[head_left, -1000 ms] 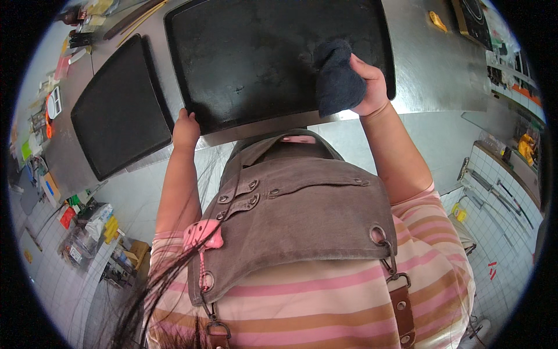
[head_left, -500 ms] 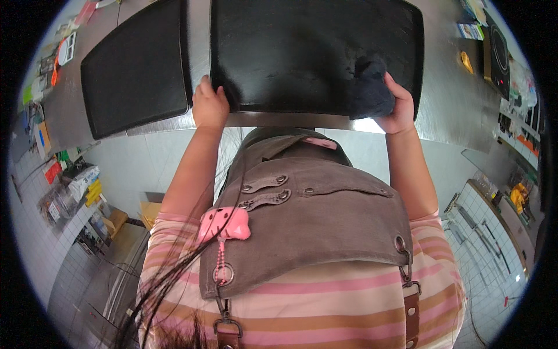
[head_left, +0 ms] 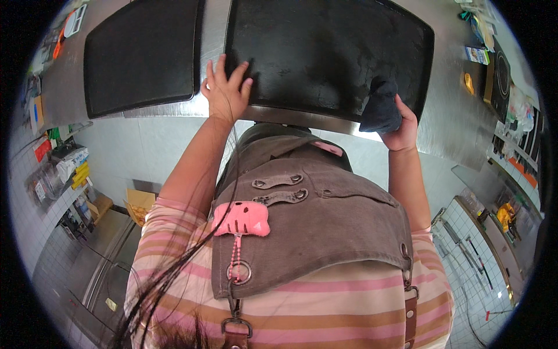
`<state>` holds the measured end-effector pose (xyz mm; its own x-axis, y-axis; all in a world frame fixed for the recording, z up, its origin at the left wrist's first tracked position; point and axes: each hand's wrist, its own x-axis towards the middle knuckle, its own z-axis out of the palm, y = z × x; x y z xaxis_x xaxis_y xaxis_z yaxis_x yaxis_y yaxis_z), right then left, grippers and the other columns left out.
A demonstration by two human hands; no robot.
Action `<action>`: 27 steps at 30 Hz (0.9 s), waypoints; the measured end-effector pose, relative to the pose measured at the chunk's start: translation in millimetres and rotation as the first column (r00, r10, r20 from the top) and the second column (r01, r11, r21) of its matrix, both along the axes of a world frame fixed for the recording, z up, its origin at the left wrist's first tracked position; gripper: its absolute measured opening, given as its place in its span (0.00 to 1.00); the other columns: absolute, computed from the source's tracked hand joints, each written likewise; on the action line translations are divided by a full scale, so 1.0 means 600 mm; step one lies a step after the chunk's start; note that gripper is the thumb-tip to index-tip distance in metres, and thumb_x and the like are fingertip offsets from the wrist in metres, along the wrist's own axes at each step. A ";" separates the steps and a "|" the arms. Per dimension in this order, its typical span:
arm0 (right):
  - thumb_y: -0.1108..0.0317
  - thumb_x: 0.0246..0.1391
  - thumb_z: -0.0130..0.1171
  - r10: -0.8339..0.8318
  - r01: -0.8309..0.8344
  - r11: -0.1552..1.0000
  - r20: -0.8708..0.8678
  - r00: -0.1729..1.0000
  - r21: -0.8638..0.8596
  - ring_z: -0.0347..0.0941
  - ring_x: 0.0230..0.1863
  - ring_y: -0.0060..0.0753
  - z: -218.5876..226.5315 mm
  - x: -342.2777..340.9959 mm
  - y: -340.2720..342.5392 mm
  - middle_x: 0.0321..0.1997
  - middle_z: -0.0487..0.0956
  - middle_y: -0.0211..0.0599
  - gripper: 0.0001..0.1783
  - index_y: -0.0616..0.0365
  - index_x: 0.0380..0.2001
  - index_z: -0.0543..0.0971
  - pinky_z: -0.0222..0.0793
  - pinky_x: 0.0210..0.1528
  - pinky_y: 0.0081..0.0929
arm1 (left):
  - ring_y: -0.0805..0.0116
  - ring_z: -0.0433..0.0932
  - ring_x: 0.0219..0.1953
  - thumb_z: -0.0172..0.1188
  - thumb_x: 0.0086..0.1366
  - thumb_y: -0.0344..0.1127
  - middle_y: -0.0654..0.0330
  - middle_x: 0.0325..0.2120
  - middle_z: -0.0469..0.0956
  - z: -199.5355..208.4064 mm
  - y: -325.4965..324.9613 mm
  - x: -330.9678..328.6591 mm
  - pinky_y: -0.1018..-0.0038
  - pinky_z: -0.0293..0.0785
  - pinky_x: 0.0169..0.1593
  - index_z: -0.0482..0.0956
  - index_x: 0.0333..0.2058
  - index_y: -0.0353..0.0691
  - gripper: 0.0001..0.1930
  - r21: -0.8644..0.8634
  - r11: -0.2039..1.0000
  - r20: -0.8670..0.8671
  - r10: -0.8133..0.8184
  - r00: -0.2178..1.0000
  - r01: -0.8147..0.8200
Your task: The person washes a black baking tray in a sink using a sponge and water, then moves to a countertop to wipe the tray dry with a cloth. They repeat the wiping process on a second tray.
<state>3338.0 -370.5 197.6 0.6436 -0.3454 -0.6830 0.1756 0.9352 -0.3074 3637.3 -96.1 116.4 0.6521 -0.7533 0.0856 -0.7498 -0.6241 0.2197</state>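
A large black baking tray (head_left: 325, 41) lies on the steel counter in front of me, its surface streaked with damp-looking smears. My right hand (head_left: 402, 127) grips a dark navy cloth (head_left: 382, 107) at the tray's near right corner. Over the near left corner, my left hand (head_left: 228, 87) has its fingers spread, holding nothing; whether the fingertips press on the tray's rim I cannot tell. To the left lies a second black baking tray (head_left: 142, 58), apart from both hands.
The steel counter (head_left: 459, 125) runs under both trays. At the right stand a black induction hob (head_left: 499, 75) and a small orange item (head_left: 468, 83). A white scale-like device (head_left: 75, 22) sits far left. Below left, a shelf holds packages, with a cardboard box (head_left: 139, 203) on the floor.
My left hand has spread its fingers and shifted slightly right and up. The cloth in my right hand has come down toward the near edge. The whole view has tilted a little.
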 end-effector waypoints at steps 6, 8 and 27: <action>0.57 0.63 0.55 0.036 -0.036 0.999 -0.059 0.998 -0.002 0.75 0.53 0.39 -0.014 0.030 0.019 0.53 0.80 0.40 0.22 0.58 0.55 0.75 0.70 0.55 0.41 | 0.41 0.77 0.44 0.55 0.69 0.41 0.42 0.42 0.79 -0.049 0.039 0.081 0.58 0.74 0.48 0.75 0.49 0.35 0.17 -0.022 0.948 -0.457 0.272 0.847 -0.317; 0.58 0.62 0.58 0.076 -0.079 0.996 -0.078 0.994 -0.039 0.76 0.51 0.38 -0.040 0.030 0.017 0.53 0.80 0.39 0.21 0.56 0.54 0.75 0.70 0.54 0.40 | 0.40 0.77 0.43 0.51 0.71 0.41 0.42 0.38 0.80 -0.040 0.044 0.088 0.56 0.74 0.47 0.75 0.48 0.36 0.16 0.036 0.973 -0.551 0.211 0.807 -0.229; 0.65 0.47 0.66 -0.212 -0.520 -0.750 -0.596 0.775 -0.410 0.71 0.43 0.44 -0.188 0.491 0.192 0.38 0.79 0.29 0.12 0.47 0.38 0.84 0.69 0.44 0.36 | 0.55 0.81 0.20 0.42 0.75 0.49 0.44 0.31 0.80 -0.005 0.032 0.080 0.64 0.79 0.23 0.67 0.58 0.38 0.23 0.348 0.811 -0.923 0.385 -0.018 -0.471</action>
<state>3632.3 -255.6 84.5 0.9240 -0.3057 0.2297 -0.2396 -0.9310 -0.2753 3685.1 -76.6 113.5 0.4181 -0.3217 -0.8495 0.5015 -0.6980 0.5112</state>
